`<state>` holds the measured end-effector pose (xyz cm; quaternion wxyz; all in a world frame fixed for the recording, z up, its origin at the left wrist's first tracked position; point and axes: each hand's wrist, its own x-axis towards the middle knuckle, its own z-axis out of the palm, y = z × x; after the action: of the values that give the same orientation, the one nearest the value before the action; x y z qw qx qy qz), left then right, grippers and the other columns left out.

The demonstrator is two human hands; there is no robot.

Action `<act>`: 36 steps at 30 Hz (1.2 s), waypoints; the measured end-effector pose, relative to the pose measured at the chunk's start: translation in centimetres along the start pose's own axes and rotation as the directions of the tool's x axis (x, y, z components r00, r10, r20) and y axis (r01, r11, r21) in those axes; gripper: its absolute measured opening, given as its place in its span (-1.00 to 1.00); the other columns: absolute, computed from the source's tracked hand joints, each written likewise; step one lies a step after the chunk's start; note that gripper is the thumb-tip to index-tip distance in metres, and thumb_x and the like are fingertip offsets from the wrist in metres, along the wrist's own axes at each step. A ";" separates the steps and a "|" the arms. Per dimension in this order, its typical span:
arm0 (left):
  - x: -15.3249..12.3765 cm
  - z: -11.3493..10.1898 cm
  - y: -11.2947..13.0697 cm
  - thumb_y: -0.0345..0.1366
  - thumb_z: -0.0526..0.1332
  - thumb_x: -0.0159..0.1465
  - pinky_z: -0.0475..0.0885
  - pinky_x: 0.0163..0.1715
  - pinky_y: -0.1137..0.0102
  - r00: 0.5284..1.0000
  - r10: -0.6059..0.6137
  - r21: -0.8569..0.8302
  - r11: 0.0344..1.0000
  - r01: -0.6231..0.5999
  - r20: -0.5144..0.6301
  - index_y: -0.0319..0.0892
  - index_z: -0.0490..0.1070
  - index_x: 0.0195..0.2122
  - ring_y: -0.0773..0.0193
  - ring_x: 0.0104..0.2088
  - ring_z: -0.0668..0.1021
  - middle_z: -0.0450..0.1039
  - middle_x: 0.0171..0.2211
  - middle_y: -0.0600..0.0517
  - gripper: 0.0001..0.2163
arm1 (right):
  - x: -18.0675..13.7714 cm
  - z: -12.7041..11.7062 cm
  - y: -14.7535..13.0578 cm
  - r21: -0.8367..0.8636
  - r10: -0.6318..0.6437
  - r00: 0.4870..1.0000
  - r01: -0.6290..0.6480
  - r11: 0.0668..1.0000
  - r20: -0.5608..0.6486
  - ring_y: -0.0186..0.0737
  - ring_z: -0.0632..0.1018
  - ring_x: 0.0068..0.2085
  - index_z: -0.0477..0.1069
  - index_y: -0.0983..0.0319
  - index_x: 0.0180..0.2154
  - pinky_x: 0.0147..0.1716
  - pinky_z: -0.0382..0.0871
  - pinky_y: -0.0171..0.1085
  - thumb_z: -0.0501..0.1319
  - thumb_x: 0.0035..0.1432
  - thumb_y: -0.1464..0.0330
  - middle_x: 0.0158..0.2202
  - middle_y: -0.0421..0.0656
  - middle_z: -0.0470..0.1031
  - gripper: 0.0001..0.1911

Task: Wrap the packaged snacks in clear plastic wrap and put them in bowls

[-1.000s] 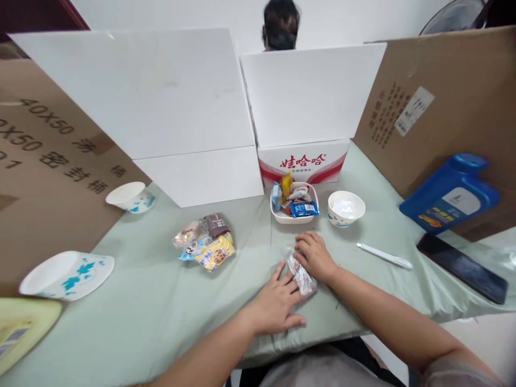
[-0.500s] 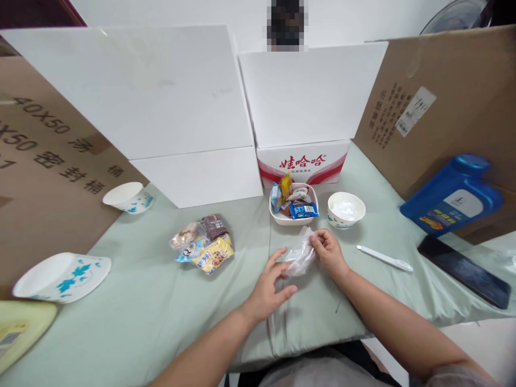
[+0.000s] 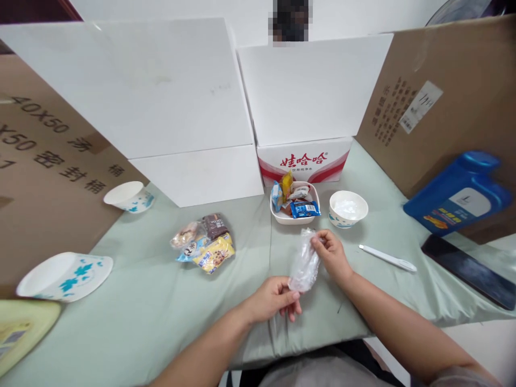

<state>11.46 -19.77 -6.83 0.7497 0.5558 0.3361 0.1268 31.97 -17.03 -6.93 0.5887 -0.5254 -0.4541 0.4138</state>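
Note:
A crumpled clear plastic bag (image 3: pixel 305 264) is held up over the green cloth between my hands. My right hand (image 3: pixel 334 257) pinches its upper right edge between thumb and fingers. At the lower end, my left hand (image 3: pixel 276 299) has thumb and forefinger closed on the bag's bottom edge, its other fingers curled beneath. Just beyond the hands sits a white square bowl (image 3: pixel 289 219) of small wrapped snacks. To its right is a white paper bowl (image 3: pixel 347 215) with clear plastic inside. Left of my hands lies a clear bag of several packaged snacks (image 3: pixel 212 247).
At right lie a white utility knife (image 3: pixel 387 258), a black phone (image 3: pixel 470 271) and a blue bottle (image 3: pixel 459 193). Two paper bowls lean at left, a near one (image 3: pixel 68 277) and a far one (image 3: pixel 131 199). White boxes (image 3: pixel 197 174) and brown cardboard (image 3: pixel 52 145) wall the table.
My left hand has moved down and closed from spread fingers onto the bag's lower edge. The bag now hangs longer and straighter; my right hand keeps its pinch.

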 end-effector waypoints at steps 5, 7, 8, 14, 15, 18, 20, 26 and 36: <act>0.0 -0.9 0.2 0.02 0.44 -0.04 0.39 -0.31 0.39 0.839 0.353 0.342 0.914 -0.216 -0.414 -0.15 0.30 -0.04 0.24 -0.26 0.49 0.39 -0.16 -0.04 -0.38 | 0.4 -0.2 0.2 0.018 0.090 0.996 -0.090 0.996 0.023 -0.36 0.24 -0.57 0.27 0.16 -0.37 -0.57 0.15 -0.34 0.26 0.00 -0.04 -0.57 -0.32 0.24 -0.57; 0.0 -1.2 0.2 -0.04 0.45 -0.04 0.39 -0.15 0.28 0.744 0.509 0.533 0.810 -0.244 -0.434 -0.13 0.33 -0.02 0.13 -0.11 0.45 0.34 -0.07 -0.07 -0.41 | 0.3 -0.1 0.2 0.020 0.111 0.992 -0.113 0.993 0.056 -0.37 0.22 -0.58 0.27 0.16 -0.37 -0.58 0.14 -0.34 0.26 -0.01 -0.05 -0.59 -0.34 0.22 -0.57; 0.0 -1.2 0.2 -0.07 0.43 0.00 0.38 -0.10 0.24 0.726 0.559 0.599 0.759 -0.255 -0.399 -0.12 0.36 -0.04 0.09 -0.06 0.43 0.32 -0.05 -0.08 -0.47 | 0.2 -0.1 0.2 0.015 0.110 0.992 -0.112 0.994 0.066 -0.37 0.22 -0.58 0.27 0.16 -0.38 -0.58 0.13 -0.34 0.26 -0.01 -0.05 -0.59 -0.33 0.22 -0.57; -0.2 -0.8 0.4 -0.35 0.19 0.27 0.38 -0.15 0.26 0.573 0.802 0.823 0.435 -0.365 -0.170 -0.11 0.48 -0.24 0.16 -0.11 0.42 0.37 -0.15 -0.06 -0.91 | -0.2 0.2 0.3 -0.053 0.062 0.991 -0.056 0.997 0.117 -0.37 0.23 -0.55 0.30 0.18 -0.40 -0.56 0.13 -0.34 0.27 -0.02 -0.04 -0.57 -0.31 0.24 -0.57; -0.3 -0.6 0.5 -0.38 0.19 0.27 0.38 -0.15 0.26 0.533 0.834 0.828 0.396 -0.397 -0.144 -0.12 0.47 -0.24 0.16 -0.13 0.42 0.39 -0.18 -0.05 -0.90 | -0.2 0.3 0.4 -0.062 0.058 0.990 -0.050 0.997 0.129 -0.37 0.24 -0.54 0.31 0.18 -0.41 -0.56 0.13 -0.35 0.28 -0.02 -0.04 -0.57 -0.31 0.24 -0.57; -0.5 -0.4 0.8 -0.39 0.17 0.28 0.38 -0.08 0.20 0.474 0.876 0.774 0.363 -0.519 -0.093 -0.14 0.44 -0.24 0.14 -0.11 0.45 0.44 -0.21 -0.06 -0.92 | -0.4 0.3 0.5 -0.066 0.064 0.982 -0.053 0.996 0.180 -0.37 0.24 -0.54 0.31 0.19 -0.42 -0.55 0.13 -0.35 0.28 -0.02 -0.04 -0.58 -0.32 0.24 -0.56; -0.5 -0.4 0.8 -0.34 0.13 0.32 0.38 -0.04 0.17 0.509 0.857 0.682 0.419 -0.599 -0.080 -0.15 0.42 -0.26 0.11 -0.06 0.47 0.48 -0.24 -0.07 -0.92 | -0.4 0.4 0.5 -0.055 0.091 0.972 -0.081 0.995 0.218 -0.38 0.24 -0.54 0.29 0.19 -0.43 -0.55 0.12 -0.35 0.28 -0.01 -0.05 -0.58 -0.32 0.24 -0.56; -0.5 -0.5 0.9 -0.19 0.05 0.39 0.38 -0.03 0.17 0.600 0.799 0.572 0.514 -0.639 -0.048 -0.17 0.40 -0.30 0.12 -0.06 0.49 0.50 -0.19 -0.12 -0.77 | -0.5 0.5 0.2 -0.021 0.120 0.956 -0.119 0.993 0.269 -0.38 0.26 -0.53 0.25 0.20 -0.49 -0.52 0.12 -0.35 0.29 -0.04 -0.08 -0.58 -0.31 0.26 -0.50; -0.5 -0.5 0.7 -0.05 -0.01 0.40 0.37 -0.18 0.31 0.691 0.722 0.616 0.561 -0.553 -0.036 -0.16 0.41 -0.33 0.20 -0.25 0.44 0.41 -0.41 -0.02 -0.65 | -0.5 0.6 0.4 -0.023 0.105 0.968 -0.102 0.995 0.229 -0.41 0.19 -0.59 0.24 0.17 -0.45 -0.61 0.05 -0.37 0.27 -0.04 -0.11 -0.62 -0.35 0.19 -0.50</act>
<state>10.86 -19.44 -6.12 0.3960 0.8088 0.2346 0.3661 31.25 -17.33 -7.40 0.5070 -0.5002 -0.4934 0.4994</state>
